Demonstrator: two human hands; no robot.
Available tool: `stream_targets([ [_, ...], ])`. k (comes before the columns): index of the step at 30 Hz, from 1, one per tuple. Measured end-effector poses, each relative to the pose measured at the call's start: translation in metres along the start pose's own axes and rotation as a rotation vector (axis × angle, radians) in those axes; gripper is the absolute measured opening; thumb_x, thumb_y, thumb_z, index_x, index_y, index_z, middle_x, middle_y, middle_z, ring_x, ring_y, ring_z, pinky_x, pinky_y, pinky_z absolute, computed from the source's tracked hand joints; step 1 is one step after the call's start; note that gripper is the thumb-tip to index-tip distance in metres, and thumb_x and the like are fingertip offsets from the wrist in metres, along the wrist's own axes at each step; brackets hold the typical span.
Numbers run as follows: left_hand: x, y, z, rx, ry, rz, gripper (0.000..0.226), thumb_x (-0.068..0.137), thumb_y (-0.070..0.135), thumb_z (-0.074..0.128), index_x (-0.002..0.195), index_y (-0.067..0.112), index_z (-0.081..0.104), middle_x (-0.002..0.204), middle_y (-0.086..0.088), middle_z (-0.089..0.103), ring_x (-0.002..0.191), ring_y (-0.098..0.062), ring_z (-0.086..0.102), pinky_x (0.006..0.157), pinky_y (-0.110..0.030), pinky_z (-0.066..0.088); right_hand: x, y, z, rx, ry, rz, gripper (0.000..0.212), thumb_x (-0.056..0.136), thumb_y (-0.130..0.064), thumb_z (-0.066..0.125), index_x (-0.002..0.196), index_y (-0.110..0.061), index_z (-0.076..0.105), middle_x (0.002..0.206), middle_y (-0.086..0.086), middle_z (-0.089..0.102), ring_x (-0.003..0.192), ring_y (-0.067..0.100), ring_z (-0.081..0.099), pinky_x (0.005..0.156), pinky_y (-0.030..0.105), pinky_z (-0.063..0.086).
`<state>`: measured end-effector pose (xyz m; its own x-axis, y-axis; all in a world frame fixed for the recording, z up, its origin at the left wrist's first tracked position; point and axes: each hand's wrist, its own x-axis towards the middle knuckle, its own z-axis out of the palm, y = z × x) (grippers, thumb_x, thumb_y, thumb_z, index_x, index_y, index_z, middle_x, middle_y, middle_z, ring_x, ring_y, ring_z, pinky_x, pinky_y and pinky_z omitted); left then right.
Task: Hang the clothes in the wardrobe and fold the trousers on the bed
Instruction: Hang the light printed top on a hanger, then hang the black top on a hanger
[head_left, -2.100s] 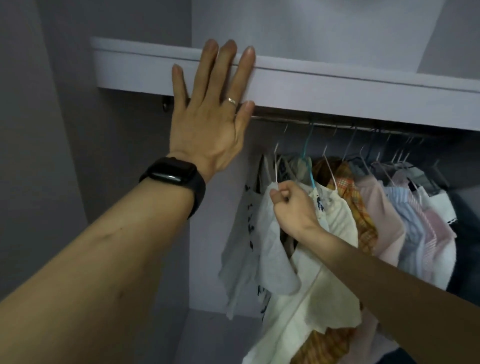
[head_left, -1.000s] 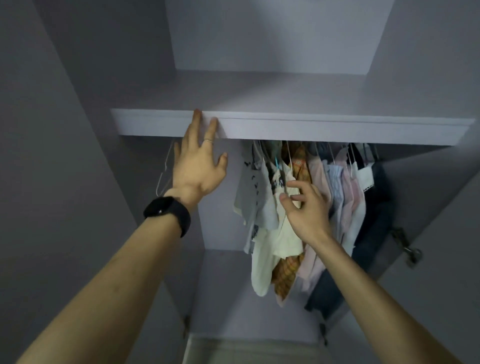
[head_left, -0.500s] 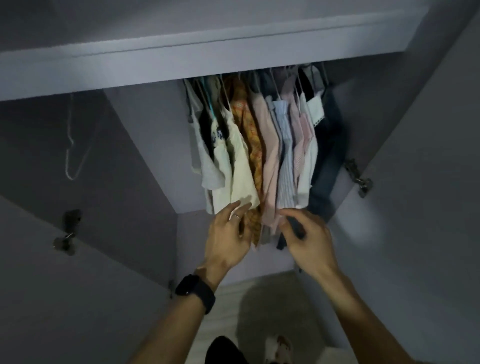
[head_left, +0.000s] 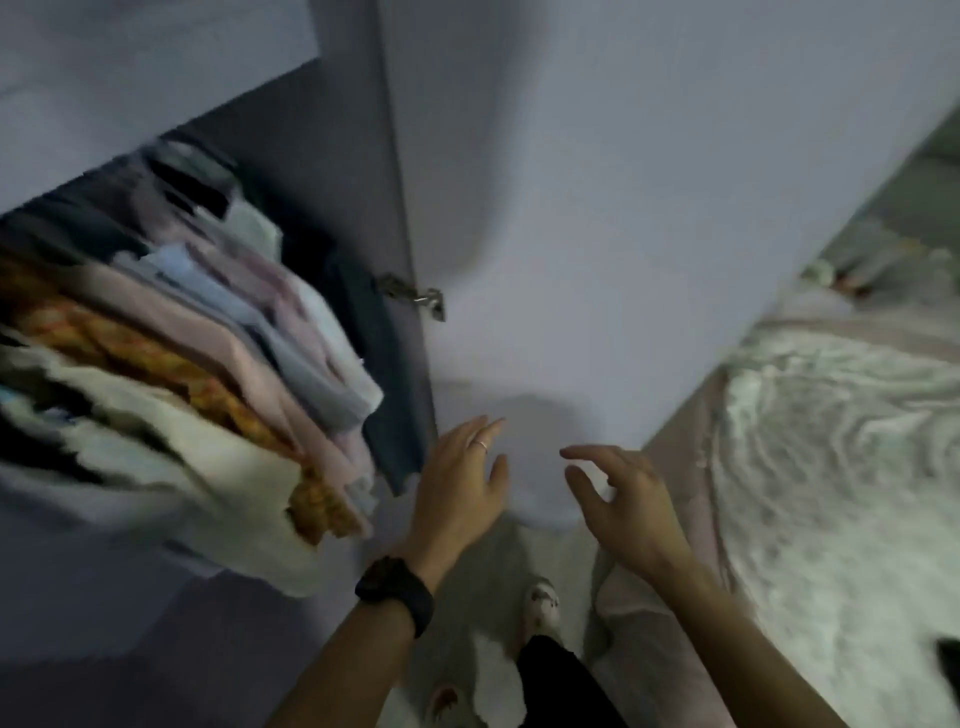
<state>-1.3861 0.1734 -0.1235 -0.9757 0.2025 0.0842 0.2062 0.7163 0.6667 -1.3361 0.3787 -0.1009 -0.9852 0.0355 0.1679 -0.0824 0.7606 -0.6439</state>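
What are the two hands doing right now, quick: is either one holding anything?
Left hand: open, fingers relaxed, holding nothing.
Right hand: open, fingers loosely curled, holding nothing.

The wardrobe door (head_left: 571, 208) looks like smooth, matt painted board, and its hinge (head_left: 415, 300) is bare, shiny metal. The hanging clothes (head_left: 291, 364) are soft, dull cloth (the orange checked shirt (head_left: 156, 358) seems more coarsely woven, though it is blurred). The bed cover (head_left: 831, 467) is nubbly, patterned cloth. My watch (head_left: 396, 587) is matt black and my ring (head_left: 480, 443) is polished metal.
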Motion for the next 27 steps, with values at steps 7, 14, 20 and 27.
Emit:
stream_targets([
  [7,0.003,0.100,0.079,-0.067,-0.270,0.364,0.045,0.096,0.023,0.057,0.140,0.019,0.058,0.139,-0.003,0.060,0.126,-0.024,0.055,0.108,-0.036,0.043,-0.111,0.050,-0.075,-0.131,0.269,0.380,0.022,0.094,-0.022,0.068,0.114,-0.028,0.073,0.107,-0.007,0.073,0.098,0.011,0.056,0.085,0.029,0.047],
  [14,-0.037,0.205,0.157,-0.106,-0.588,0.632,0.047,0.099,0.025,0.054,0.146,0.027,0.051,0.148,0.007,0.050,0.136,-0.014,0.044,0.114,-0.026,0.034,-0.218,0.086,-0.136,-0.122,0.518,0.758,0.024,0.097,-0.030,0.064,0.120,-0.033,0.069,0.118,-0.020,0.067,0.117,0.014,0.055,0.095,0.033,0.048],
  [20,-0.062,0.283,0.218,-0.050,-0.769,0.811,0.048,0.101,0.024,0.054,0.148,0.025,0.049,0.150,0.004,0.048,0.139,-0.015,0.042,0.117,-0.029,0.031,-0.292,0.120,-0.173,-0.099,0.676,0.961,0.025,0.098,-0.030,0.063,0.122,-0.032,0.068,0.120,-0.019,0.065,0.116,0.007,0.050,0.098,0.035,0.047],
  [27,-0.073,0.351,0.304,0.089,-0.842,0.868,0.049,0.102,0.028,0.051,0.151,0.026,0.045,0.153,0.005,0.044,0.141,-0.011,0.037,0.117,-0.024,0.027,-0.352,0.208,-0.216,-0.041,0.674,1.102,0.027,0.097,-0.029,0.063,0.124,-0.029,0.066,0.117,-0.016,0.066,0.116,0.016,0.053,0.098,0.031,0.043],
])
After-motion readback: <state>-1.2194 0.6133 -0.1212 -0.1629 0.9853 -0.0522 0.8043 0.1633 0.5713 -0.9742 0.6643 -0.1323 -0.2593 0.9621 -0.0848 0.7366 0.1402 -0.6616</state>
